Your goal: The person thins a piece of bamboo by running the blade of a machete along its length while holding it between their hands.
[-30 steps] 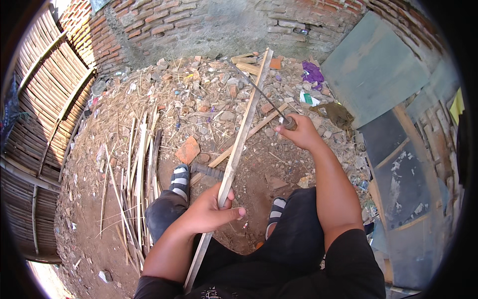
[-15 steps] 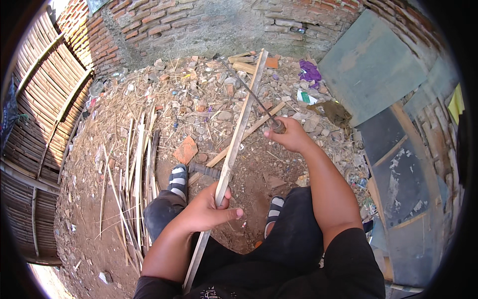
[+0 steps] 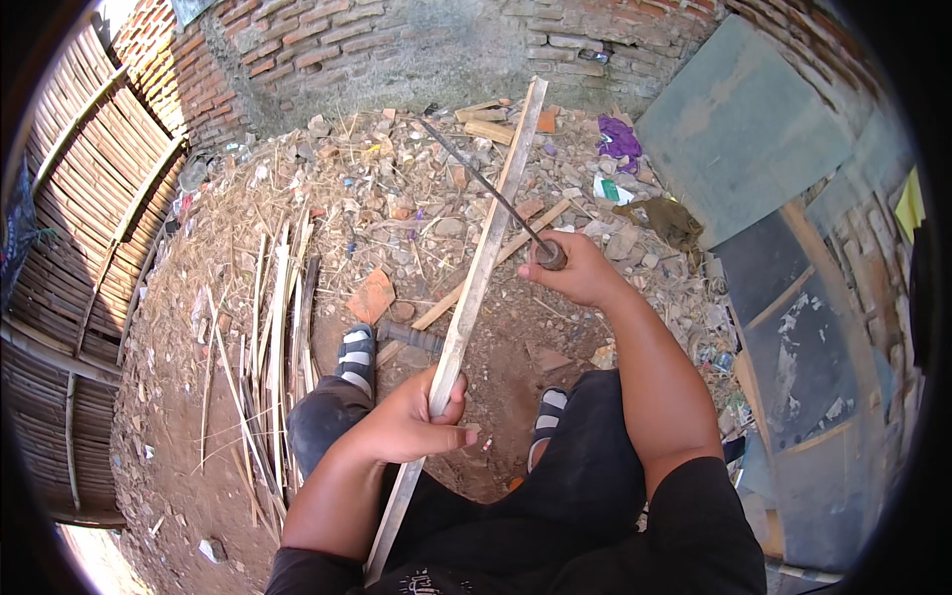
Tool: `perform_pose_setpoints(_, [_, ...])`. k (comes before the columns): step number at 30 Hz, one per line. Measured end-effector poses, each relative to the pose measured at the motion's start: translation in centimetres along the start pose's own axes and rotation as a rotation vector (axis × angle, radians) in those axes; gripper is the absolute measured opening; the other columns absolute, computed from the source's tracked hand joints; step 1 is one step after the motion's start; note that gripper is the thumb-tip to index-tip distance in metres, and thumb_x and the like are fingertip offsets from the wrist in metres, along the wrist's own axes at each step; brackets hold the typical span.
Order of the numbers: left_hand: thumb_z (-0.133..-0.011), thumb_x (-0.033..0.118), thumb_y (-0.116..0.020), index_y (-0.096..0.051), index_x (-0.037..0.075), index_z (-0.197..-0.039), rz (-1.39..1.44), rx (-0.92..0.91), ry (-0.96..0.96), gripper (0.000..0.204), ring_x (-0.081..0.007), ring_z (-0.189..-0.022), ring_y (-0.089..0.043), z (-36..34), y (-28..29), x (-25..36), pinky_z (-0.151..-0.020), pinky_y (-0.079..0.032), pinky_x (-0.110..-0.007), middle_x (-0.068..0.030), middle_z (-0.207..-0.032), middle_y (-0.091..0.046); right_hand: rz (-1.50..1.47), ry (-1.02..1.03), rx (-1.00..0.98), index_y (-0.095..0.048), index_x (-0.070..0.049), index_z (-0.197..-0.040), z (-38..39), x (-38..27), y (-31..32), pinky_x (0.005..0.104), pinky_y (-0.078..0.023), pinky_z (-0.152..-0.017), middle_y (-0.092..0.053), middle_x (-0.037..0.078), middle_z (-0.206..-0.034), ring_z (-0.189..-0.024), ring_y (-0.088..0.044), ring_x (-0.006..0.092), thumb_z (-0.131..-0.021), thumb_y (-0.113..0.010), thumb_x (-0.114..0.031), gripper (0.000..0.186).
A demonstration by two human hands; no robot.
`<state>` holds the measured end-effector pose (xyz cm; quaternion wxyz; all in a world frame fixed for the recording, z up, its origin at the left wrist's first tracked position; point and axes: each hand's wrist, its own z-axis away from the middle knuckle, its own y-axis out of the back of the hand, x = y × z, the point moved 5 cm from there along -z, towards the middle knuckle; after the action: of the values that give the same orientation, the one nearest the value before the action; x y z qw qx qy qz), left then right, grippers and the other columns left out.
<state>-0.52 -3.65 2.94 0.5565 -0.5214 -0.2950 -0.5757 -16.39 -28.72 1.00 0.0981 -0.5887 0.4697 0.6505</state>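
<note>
My left hand (image 3: 415,416) is closed around a long pale bamboo strip (image 3: 478,263), its thumb lying along the near side. The strip slants from beside my lap up and away to the right. My right hand (image 3: 585,270) grips the round wooden handle (image 3: 550,255) of a machete (image 3: 468,164), whose narrow dark blade is seen almost edge-on. Its blade crosses the strip's upper part in the view and points to the far left. Whether blade and strip touch, I cannot tell.
Several split bamboo strips (image 3: 276,337) lie in a pile at the left. Between my feet are a dark block-like piece (image 3: 412,337) and a slanting stick (image 3: 441,309). A broken tile (image 3: 372,297) lies ahead. Rubble reaches the brick wall (image 3: 426,59); grey panels (image 3: 744,129) lean at the right.
The bamboo strip has shifted a little farther away and to the right at its far end. My right hand and the machete have moved slightly left.
</note>
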Motion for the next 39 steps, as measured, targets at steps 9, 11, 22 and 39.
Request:
perform_pose_setpoints(9, [-0.076,-0.014,-0.06,-0.044,0.013,-0.102,0.141,-0.081,0.03,0.041,-0.0053,-0.067,-0.043,0.2,-0.4,-0.2,-0.068,-0.045,-0.025,0.0062,-0.077,-0.043,0.011,-0.07,0.03,-0.068,-0.005,-0.093,-0.6,0.3,1.8,0.0327,-0.043,-0.062,-0.06,0.003,-0.069,-0.066,-0.054,0.0132,-0.084,-0.083,-0.032,0.033])
perform_pose_setpoints(11, [-0.076,-0.014,-0.059,-0.044,0.013,-0.103,0.162,-0.083,0.036,0.041,-0.0055,-0.068,-0.044,0.1,-0.5,-0.2,-0.067,-0.045,-0.026,0.0059,-0.077,-0.044,-0.062,-0.021,0.035,-0.066,-0.005,-0.087,-0.1,0.0,1.1,0.0318,-0.042,-0.062,-0.058,0.001,-0.069,-0.066,-0.051,0.0111,-0.084,-0.083,-0.03,0.031])
perform_pose_setpoints(22, [-0.075,-0.013,-0.058,-0.044,0.012,-0.102,0.147,-0.064,0.087,0.04,-0.0059,-0.068,-0.045,0.2,-0.3,-0.7,-0.062,-0.041,-0.026,0.0048,-0.079,-0.045,0.029,-0.024,0.032,-0.067,-0.003,-0.093,-0.4,0.6,2.2,0.0332,-0.043,-0.063,-0.059,0.003,-0.069,-0.068,-0.056,0.0136,-0.084,-0.083,-0.033,0.036])
perform_pose_setpoints(39, [-0.076,-0.011,-0.06,-0.045,0.013,-0.101,0.127,-0.042,0.057,0.037,-0.0051,-0.071,-0.046,0.4,-0.4,-0.6,-0.063,-0.04,-0.024,0.0059,-0.081,-0.046,0.089,0.091,-0.101,-0.067,-0.004,-0.089,0.8,-3.3,0.1,0.0315,-0.044,-0.062,-0.059,0.001,-0.069,-0.066,-0.054,0.0116,-0.083,-0.083,-0.03,0.031])
